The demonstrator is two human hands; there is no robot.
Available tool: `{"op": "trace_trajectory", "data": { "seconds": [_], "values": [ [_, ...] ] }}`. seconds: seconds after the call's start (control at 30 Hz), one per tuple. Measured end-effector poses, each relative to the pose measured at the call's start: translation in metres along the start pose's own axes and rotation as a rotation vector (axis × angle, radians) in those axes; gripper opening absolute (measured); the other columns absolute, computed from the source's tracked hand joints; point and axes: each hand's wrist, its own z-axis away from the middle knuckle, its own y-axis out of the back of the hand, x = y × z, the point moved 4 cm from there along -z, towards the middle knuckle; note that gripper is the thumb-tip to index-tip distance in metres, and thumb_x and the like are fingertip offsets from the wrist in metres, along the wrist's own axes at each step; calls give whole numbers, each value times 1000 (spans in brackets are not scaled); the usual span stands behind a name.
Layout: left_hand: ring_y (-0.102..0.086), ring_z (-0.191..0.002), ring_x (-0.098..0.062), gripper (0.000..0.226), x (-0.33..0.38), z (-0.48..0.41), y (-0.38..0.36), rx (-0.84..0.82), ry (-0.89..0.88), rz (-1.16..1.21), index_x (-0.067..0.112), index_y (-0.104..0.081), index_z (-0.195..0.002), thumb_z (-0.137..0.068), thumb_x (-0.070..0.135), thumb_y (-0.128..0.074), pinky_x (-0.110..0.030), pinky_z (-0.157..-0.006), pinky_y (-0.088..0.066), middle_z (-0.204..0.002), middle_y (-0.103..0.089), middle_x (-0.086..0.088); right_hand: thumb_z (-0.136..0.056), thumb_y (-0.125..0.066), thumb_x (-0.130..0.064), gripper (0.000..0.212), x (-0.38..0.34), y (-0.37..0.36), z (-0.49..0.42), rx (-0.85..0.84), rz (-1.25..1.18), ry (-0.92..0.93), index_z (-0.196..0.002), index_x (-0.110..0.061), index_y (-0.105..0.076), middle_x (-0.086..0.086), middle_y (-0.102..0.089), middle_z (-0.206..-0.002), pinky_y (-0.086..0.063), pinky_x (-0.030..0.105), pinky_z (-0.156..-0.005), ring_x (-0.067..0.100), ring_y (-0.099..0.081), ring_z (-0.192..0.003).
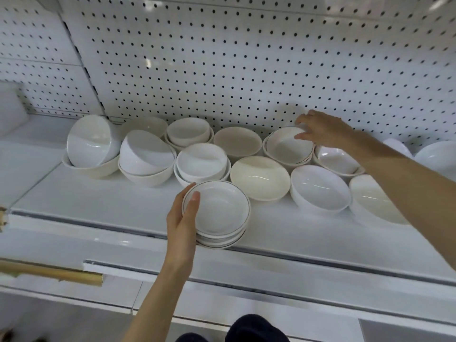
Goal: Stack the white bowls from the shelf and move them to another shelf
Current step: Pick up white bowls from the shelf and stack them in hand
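Observation:
A short stack of white bowls with thin dark rims (219, 213) rests at the shelf's front edge, and my left hand (182, 218) grips its left side, thumb over the top rim. Further back on the right sits another dark-rimmed bowl stack (286, 146), tilted toward me. My right hand (320, 128) lies on its far right rim with fingers spread around the edge. Several other white and cream bowls (259, 177) stand across the white shelf (98, 201), some nested in pairs.
A white pegboard wall (246, 58) backs the shelf. Tilted nested bowls (93, 144) crowd the left rear. More bowls (436, 156) continue at the far right. A lower shelf lip (222, 275) and a wooden strip (49, 274) lie below.

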Motion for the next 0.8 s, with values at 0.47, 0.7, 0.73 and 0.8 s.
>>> {"op": "trace_trajectory", "data": {
  "seconds": [0.47, 0.7, 0.73, 0.8],
  "values": [
    [-58, -116, -12, 29, -1, 3, 0, 37, 45, 33, 25, -63, -122, -98, 30, -48, -26, -88, -46, -120, -67, 6, -93, -59, -30, 24, 20, -16, -23, -142, -188, -23, -79, -10, -59, 3, -52, -72, -31, 32, -63, 23, -47, -72],
    [-57, -111, -7, 29, 0, 2, 0, 18, 54, 43, 27, -62, -122, -99, 30, -44, -19, -80, -45, -119, -66, 8, -92, -61, -16, 16, 12, -1, -14, -113, -476, -104, -77, -21, -59, -11, -49, -69, -32, 15, -59, 11, -47, -67],
    [-57, -111, -7, 29, 0, 2, 0, 18, 58, 43, 28, -62, -122, -100, 30, -44, -19, -80, -45, -120, -65, 8, -92, -61, -15, 9, 11, 2, -12, -103, -484, -109, -84, -17, -64, -10, -53, -73, -35, 16, -62, 15, -50, -73],
    [-57, -111, -7, 29, -1, 2, 1, 10, 65, 41, 29, -61, -122, -100, 31, -43, -19, -80, -45, -119, -65, 8, -92, -61, -15, 18, 9, 13, -7, -53, -536, -120, -107, -7, -68, 1, -62, -92, -42, 25, -78, 21, -54, -89]
  ]
}}
